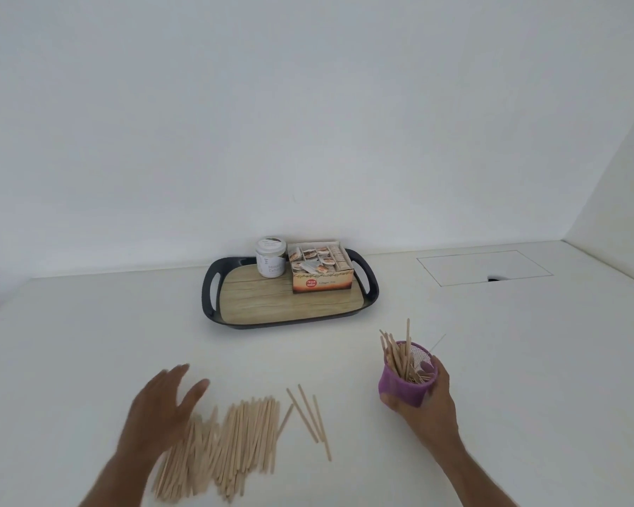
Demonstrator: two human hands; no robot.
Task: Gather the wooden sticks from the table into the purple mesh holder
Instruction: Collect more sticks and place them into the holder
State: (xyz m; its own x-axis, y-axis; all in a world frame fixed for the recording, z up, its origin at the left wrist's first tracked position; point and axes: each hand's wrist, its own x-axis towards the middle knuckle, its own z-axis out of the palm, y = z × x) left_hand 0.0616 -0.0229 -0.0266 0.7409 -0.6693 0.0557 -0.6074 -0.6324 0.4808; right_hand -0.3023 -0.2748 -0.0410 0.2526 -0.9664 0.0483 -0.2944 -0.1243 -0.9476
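Observation:
A heap of pale wooden sticks (231,440) lies on the white table near the front edge, with three loose sticks (310,418) fanned out to its right. My left hand (162,408) hovers flat and blurred over the heap's left side, fingers straight, holding nothing. To the right, my right hand (430,400) grips the purple mesh holder (403,386), which stands slightly tilted. Several sticks (399,354) poke up out of the holder.
A black-rimmed tray (209,287) with a wood-pattern floor sits at the back centre, holding a white jar (270,257) and an open box of tea sachets (321,267). A rectangular hatch outline (484,267) marks the table at the back right, near the wall corner.

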